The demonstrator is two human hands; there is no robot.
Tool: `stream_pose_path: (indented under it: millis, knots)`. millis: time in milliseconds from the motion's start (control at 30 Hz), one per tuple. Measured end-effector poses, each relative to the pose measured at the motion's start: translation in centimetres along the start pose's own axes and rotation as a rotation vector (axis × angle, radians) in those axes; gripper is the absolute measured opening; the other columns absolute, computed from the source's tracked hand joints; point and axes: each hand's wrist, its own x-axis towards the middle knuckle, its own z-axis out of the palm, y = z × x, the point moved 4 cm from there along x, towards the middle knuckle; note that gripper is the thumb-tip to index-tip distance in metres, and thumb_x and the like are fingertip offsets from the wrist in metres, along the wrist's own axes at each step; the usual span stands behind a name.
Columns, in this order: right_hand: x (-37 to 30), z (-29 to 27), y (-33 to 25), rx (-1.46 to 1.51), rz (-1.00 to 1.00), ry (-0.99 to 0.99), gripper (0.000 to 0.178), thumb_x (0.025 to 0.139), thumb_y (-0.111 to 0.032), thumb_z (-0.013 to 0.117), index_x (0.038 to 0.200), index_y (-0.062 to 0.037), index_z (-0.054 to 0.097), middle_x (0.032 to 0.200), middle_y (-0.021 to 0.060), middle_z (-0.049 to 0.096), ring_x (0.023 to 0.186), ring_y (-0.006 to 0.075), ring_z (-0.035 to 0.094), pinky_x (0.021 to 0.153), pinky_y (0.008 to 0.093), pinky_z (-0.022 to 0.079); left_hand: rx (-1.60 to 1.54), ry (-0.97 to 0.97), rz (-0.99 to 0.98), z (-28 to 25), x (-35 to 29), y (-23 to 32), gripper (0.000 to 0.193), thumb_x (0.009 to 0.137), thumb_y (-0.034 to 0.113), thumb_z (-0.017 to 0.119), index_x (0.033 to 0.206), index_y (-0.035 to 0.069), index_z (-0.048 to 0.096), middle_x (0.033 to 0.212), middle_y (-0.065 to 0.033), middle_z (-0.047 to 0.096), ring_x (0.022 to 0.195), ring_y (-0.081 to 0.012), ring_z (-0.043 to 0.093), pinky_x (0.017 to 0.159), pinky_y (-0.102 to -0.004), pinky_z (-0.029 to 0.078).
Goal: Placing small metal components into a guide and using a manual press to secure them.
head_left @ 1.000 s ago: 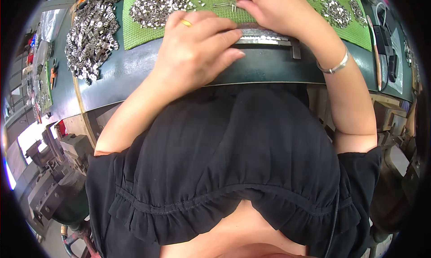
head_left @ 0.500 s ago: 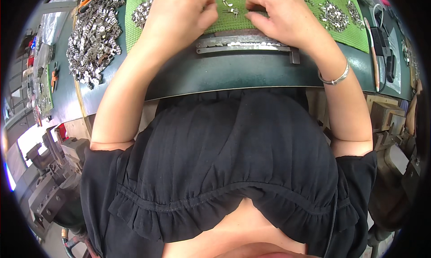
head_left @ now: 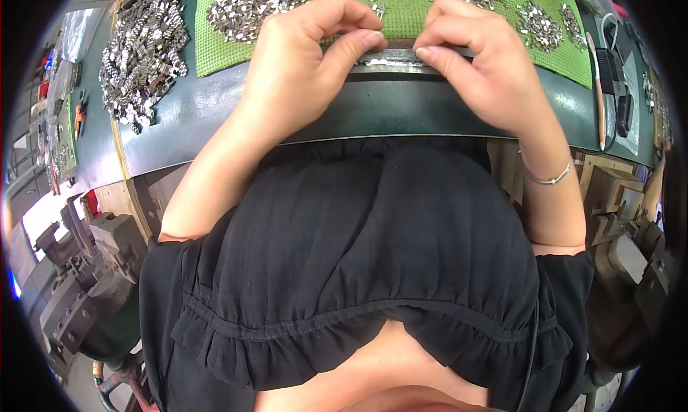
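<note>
Both the left hand (head_left: 304,57) and the right hand (head_left: 484,64) have their grip pinched shut on a long narrow metal strip (head_left: 394,56) at the green woven mat's (head_left: 401,14) near edge.

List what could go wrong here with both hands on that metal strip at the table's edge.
1. The metal strip lies near the table edge under the left hand and right hand; a slip might push it off toward the lap.
2. Small metal pieces lie loose on the green mat close by; a wrist could scatter them.
</note>
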Motion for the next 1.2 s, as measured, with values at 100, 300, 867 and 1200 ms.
stream_pose_path:
  millis: [100,300,867,1200]
  knots:
    - [-0.5,0.5,-0.4,0.019,0.016,0.057,0.004,0.083,0.006,0.064,0.083,0.0047,0.061,0.08,0.0109,0.057,0.07,0.024,0.057,0.064,0.0329,0.044,0.088,-0.03,0.103,0.6,-0.4,0.5,0.003,0.094,0.001,0.065,0.097,-0.001,0.065,0.09,-0.0069,0.073,0.086,-0.013,0.068,0.081,-0.0279,0.053]
    - [-1.5,1.5,-0.8,-0.41,-0.191,0.127,0.014,0.075,-0.005,0.068,0.089,-0.0032,0.067,0.09,0.0091,0.061,0.082,0.0293,0.059,0.069,0.039,0.049,0.283,-0.037,0.305,1.6,-0.3,0.8,0.009,0.087,0.001,0.069,0.092,0.0,0.062,0.093,-0.0111,0.067,0.086,-0.0283,0.065,0.078,-0.0343,0.051]
    - [5.1,1.0,1.9,-0.528,-0.093,0.067,0.007,0.082,-0.011,0.062,0.077,-0.0058,0.063,0.078,0.0115,0.061,0.085,0.0321,0.062,0.078,0.0445,0.043,0.582,0.063,0.455,-1.2,3.7,-0.5,0.009,0.078,0.011,0.074,0.083,0.003,0.071,0.084,-0.0086,0.065,0.084,-0.0295,0.063,0.079,-0.042,0.046]
    - [3.6,0.8,0.8,-0.834,0.105,0.044,0.012,0.081,-0.009,0.063,0.07,-0.0047,0.067,0.073,0.0171,0.065,0.079,0.0341,0.064,0.079,0.0444,0.04,0.695,-0.073,0.511,-0.2,5.1,-0.1,0.005,0.083,0.007,0.066,0.086,0.004,0.066,0.087,-0.0131,0.062,0.091,-0.0329,0.06,0.082,-0.0454,0.044]
